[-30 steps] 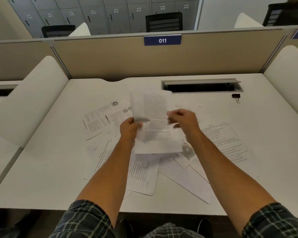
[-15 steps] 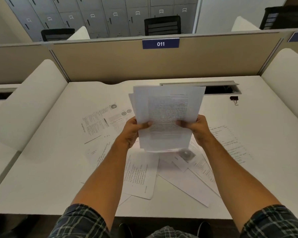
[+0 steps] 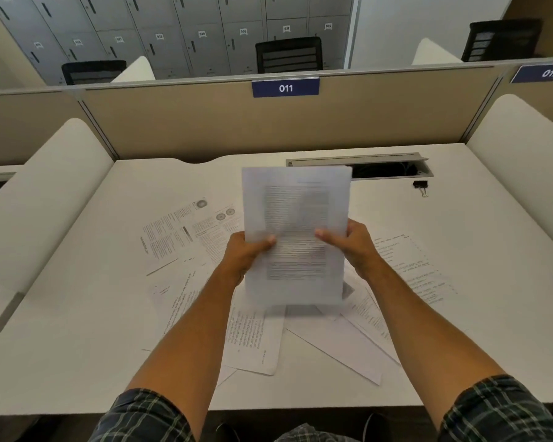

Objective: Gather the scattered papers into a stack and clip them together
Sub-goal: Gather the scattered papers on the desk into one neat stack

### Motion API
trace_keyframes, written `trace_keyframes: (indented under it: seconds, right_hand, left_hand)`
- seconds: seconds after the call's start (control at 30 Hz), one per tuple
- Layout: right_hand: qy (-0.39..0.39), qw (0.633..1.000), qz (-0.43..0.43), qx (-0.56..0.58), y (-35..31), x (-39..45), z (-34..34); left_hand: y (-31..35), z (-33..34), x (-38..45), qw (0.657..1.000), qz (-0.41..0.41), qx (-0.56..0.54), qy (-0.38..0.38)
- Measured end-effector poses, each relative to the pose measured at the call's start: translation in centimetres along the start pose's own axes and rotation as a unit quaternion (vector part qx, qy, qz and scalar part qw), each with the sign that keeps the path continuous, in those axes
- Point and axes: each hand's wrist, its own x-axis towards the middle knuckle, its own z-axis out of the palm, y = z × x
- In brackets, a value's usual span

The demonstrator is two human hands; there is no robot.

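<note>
While the stack [image 3: 296, 237] is pinched by both hands [image 3: 248, 255] [image 3: 353, 244] above the counter [image 3: 77, 330], sheets could be dropped if either grip is loosened.

Matt white paper sheets [image 3: 296, 234] lie over a smooth matt desk [image 3: 77, 314] beside a black metal binder clip [image 3: 420, 185].

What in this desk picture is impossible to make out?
- Held sheets, head view: print blurred by motion; their number cannot be counted.
- Papers on the desk: partly hidden by the forearms and the held sheets.
- Black clip: too small for detail.
- Fingers behind the sheets: hidden by the paper.
</note>
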Motion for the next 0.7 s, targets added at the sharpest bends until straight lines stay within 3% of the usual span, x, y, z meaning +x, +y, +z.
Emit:
trace_keyframes:
  seconds: [0.1, 0.17, 0.27, 0.33, 0.57, 0.7]
  right_hand:
    - [0.122, 0.986, -0.013, -0.11, 0.8, -0.4, -0.8]
    - [0.202, 0.939, 0.005, -0.278, 2.1, -1.0, -1.9]
    - [0.17, 0.821, 0.148, -0.524, 3.9, -2.1, -3.4]
    - [0.139, 0.774, 0.211, -0.581, 4.7, -3.0, -3.7]
    - [0.123, 0.767, 0.177, -0.604, 6.6, -3.9, -3.8]
    - [0.087, 0.763, 0.2, -0.609, 7.3, -3.1, -3.5]
  left_hand:
    - [-0.8, -0.4, 0.2, 0.999, -0.002, -0.022, 0.05]
    - [-1.4, -0.7, -0.1, 0.998, -0.011, -0.029, 0.063]
    - [-2.6, -0.9, -0.5, 0.997, -0.019, -0.034, 0.068]
    - [-3.2, -0.9, -0.7, 0.996, -0.029, -0.036, 0.073]
    - [-4.0, -0.9, -0.8, 0.996, -0.043, -0.032, 0.078]
    - [-4.1, -0.9, -0.8, 0.996, -0.028, -0.032, 0.076]
